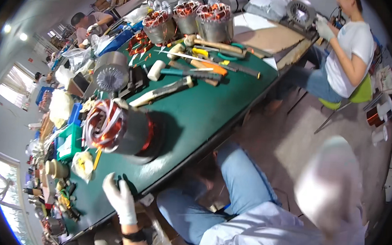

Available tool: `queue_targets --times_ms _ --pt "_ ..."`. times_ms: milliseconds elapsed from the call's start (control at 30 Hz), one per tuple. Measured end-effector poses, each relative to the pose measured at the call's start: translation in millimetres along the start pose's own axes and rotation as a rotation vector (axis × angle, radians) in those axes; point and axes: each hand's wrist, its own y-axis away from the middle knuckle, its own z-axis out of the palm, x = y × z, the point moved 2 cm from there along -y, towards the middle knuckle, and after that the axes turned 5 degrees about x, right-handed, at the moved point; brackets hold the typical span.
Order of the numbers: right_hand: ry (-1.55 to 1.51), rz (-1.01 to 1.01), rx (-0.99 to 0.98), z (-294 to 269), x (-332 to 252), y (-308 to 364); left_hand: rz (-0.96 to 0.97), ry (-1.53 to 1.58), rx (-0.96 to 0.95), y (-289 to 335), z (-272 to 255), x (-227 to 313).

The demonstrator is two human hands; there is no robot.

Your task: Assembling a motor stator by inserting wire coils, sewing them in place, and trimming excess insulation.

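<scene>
**Left hand (120,198) hovering near a wound stator (137,130) on a green workbench (200,118)**

The white-gloved left hand is hovering at the bench edge, on the person's side of the stator; its fingers and thumb are standing well apart, holding nothing. Whether it is touching the bench cannot be told. The right hand (329,180) is appearing as a pale blur, well to the stator's right; its grip cannot be told.

The stator is sitting near the bench's long edge, which is slanting past it, up to the right. Smooth green surface is showing between stator and edge, and more is stretching away to its right.

The stator is pairing a smooth grey metal cylinder with orange copper coils, bulging at the end and bound in white strips. Left of it, a green plastic bin (70,139) and a crumpled, translucent bag (82,166) are lying close. Beyond it, a white-headed mallet (155,70) is lying among wooden-handled hammers (218,45); farther still, three similar stators (214,28) are standing together.
</scene>
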Motion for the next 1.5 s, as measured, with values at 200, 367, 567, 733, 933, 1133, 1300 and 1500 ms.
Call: queue_targets --times_ms 200,367,567,733,933,1133,1300,1500 --pt "2.089 0.943 1.211 -273.6 -4.6 71.0 0.5 -0.043 0.226 -100.7 -32.6 78.5" --pt "1.851 1.138 1.156 -356.7 5.7 45.6 0.533 -0.049 -0.444 -159.1 -28.9 89.0" --pt "1.412 0.949 1.168 -373.0 -23.2 50.7 0.271 -0.158 -0.689 -171.3 -33.5 120.8" --pt "1.483 1.481 0.671 -394.8 -26.8 16.2 0.105 -0.099 -0.617 -162.2 -13.2 149.1" --pt "1.255 1.518 0.71 -408.1 -3.2 23.6 -0.074 -0.079 -0.564 -174.0 -17.8 197.8" --pt "1.662 1.649 0.474 -414.0 -15.2 15.9 -0.021 -0.058 -0.693 -200.5 -37.8 202.7" --pt "1.945 1.557 0.376 -392.6 -63.6 11.8 0.066 0.015 -0.711 -199.1 -41.2 193.3" --pt "1.431 1.876 0.594 -362.1 -110.2 17.9 0.179 -0.02 -0.587 -188.7 -33.5 193.5"
